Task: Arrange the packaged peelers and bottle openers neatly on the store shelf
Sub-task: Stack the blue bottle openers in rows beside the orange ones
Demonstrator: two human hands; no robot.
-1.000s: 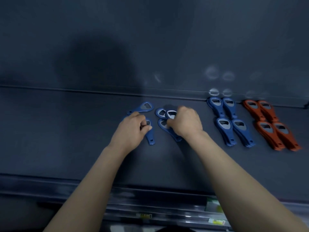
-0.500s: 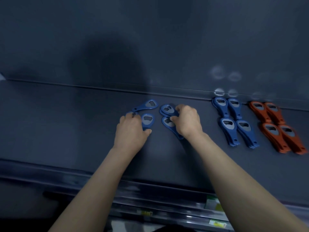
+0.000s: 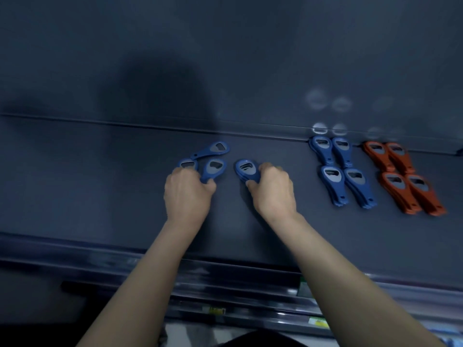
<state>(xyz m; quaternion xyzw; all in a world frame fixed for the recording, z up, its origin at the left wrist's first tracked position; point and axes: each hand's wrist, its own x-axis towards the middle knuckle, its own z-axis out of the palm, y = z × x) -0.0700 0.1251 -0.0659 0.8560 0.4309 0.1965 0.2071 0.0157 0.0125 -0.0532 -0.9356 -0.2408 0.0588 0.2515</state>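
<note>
From beside the shelf, I see both hands down on its dark surface, a little left of centre. The right hand has its fingers curled over a small blue stack of bottle openers, with the thumb tucked against the near end. I'd guess it is squeezing the pieces so their edges line up. The left hand pinches the handle of a loose blue opener between thumb and curled fingers. A second opener peeks out from under its knuckles, and I cannot tell whether that one is gripped too. A third opener lies askew just beyond, its handle end close to the second. Well to the right, against the back wall, sit the tidy blue stacks and, further right, the orange stacks, heads far and handles near (clearly the pattern being copied). The loose ones probably get gathered onto the held stack next. I see no peelers.
</note>
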